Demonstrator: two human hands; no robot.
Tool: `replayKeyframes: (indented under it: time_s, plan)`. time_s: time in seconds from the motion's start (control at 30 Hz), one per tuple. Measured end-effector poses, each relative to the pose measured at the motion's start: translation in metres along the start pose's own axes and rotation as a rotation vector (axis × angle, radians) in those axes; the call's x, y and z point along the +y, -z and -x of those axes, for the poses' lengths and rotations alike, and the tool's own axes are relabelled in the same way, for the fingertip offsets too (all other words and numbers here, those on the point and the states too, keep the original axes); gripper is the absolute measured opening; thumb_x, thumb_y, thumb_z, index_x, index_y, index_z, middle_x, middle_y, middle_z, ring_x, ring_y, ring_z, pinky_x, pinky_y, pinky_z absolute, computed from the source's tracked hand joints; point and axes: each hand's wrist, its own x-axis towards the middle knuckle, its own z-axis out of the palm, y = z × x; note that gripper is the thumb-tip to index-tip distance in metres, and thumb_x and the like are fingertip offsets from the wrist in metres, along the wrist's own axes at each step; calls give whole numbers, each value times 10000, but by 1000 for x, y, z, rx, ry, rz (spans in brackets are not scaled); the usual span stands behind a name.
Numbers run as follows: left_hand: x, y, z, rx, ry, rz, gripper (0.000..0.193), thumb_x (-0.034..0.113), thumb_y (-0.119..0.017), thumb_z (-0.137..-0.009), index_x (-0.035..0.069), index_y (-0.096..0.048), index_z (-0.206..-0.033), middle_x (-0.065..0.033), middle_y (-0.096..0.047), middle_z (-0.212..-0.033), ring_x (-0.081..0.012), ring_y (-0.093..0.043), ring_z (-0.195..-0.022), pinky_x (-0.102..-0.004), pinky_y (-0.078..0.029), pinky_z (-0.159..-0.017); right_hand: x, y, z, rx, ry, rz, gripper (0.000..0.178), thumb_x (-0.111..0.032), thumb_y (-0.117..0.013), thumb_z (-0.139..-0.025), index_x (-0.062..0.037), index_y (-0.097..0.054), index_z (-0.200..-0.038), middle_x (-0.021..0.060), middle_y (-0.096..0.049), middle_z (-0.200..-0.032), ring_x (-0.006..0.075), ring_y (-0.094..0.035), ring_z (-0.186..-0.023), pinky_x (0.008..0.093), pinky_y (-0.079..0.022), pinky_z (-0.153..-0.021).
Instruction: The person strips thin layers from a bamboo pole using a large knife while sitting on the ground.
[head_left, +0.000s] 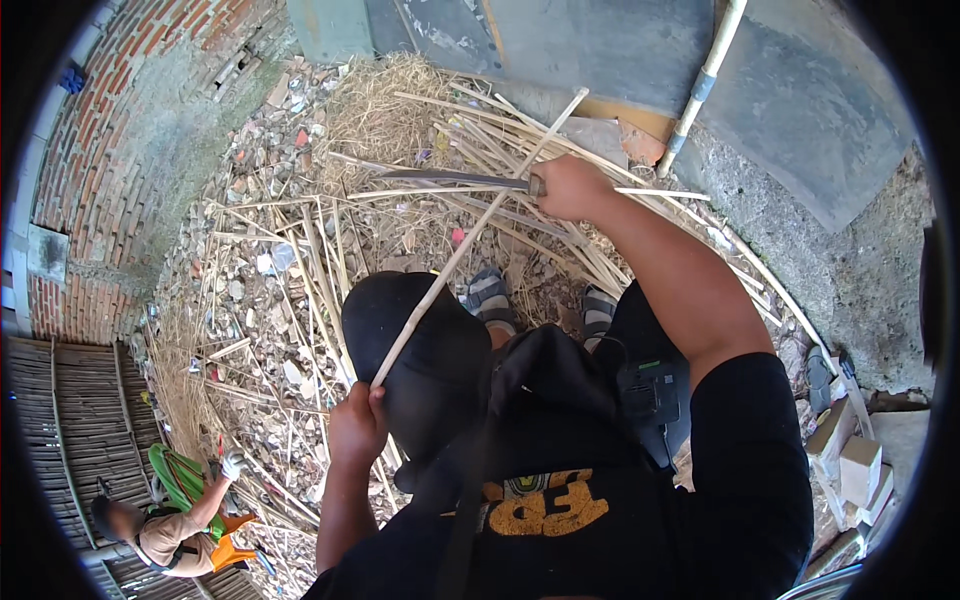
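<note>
My left hand (357, 425) is closed around the lower end of a long, pale wooden stick (440, 283). The stick slants up and away to the right, past my dark-clothed knee. My right hand (572, 188) grips the handle of a machete (440, 177), its long dark blade pointing left. Blade and stick cross close to my right fist; whether they touch, I cannot tell. Beneath them lies a pile of similar pale sticks (590, 245), close to my sandalled feet (488, 297).
Rubble and stones (270, 320) cover the ground, with dry straw (385, 105) at the far side. A pale pole (703, 90) leans by the grey wall (800, 120). Another person (175, 535), wearing a glove, is at the lower left near a brick wall (100, 180) and bamboo slats (85, 420).
</note>
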Motion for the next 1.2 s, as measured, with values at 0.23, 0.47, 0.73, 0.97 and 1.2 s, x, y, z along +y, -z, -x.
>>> replayKeyframes:
  time_s: [0.23, 0.47, 0.73, 0.97, 1.2]
  plan:
    - [-9, -2, 0, -37, -13, 146, 321, 275, -464, -1049, 38, -505, -837, -249, -564, -605, -495, -573, -585, -561, -407, -514, -35, 19, 20, 137, 70, -79, 234, -183, -669, -781, -109, -686, -1003, 119, -715, -863, 325, -704, -869, 453, -560, -805]
    - [-5, 6, -4, -86, 10, 175, 331, 265, -456, -1052, 23, -506, -832, -253, -559, -619, -499, -574, -617, -548, -411, -543, 3, -7, -1, 155, 71, -160, 267, -213, -692, -766, -119, -676, -1016, 152, -706, -842, 347, -701, -821, 491, -556, -728]
    - [-15, 5, -10, -127, -23, 265, 343, 259, -460, -1055, 21, -497, -810, -252, -545, -626, -487, -561, -618, -523, -401, -541, -6, -3, 3, 182, 93, -172, 235, -188, -673, -776, -126, -668, -1003, 117, -707, -814, 327, -703, -800, 459, -559, -735]
    - [-14, 7, -3, -91, -32, 228, 349, 259, -448, -1058, 22, -487, -806, -240, -547, -614, -486, -559, -609, -524, -396, -534, -50, 5, 24, -1, 270, 144, 239, -177, -654, -811, -147, -687, -1045, 129, -727, -911, 314, -711, -891, 464, -561, -798]
    - [-17, 9, -10, -116, -21, 232, 378, 264, -421, -1064, 19, -492, -785, -240, -521, -606, -491, -534, -596, -531, -380, -539, 3, 5, -4, 185, -11, -224, 208, -184, -637, -836, -144, -693, -1032, 133, -725, -884, 302, -713, -853, 449, -559, -780]
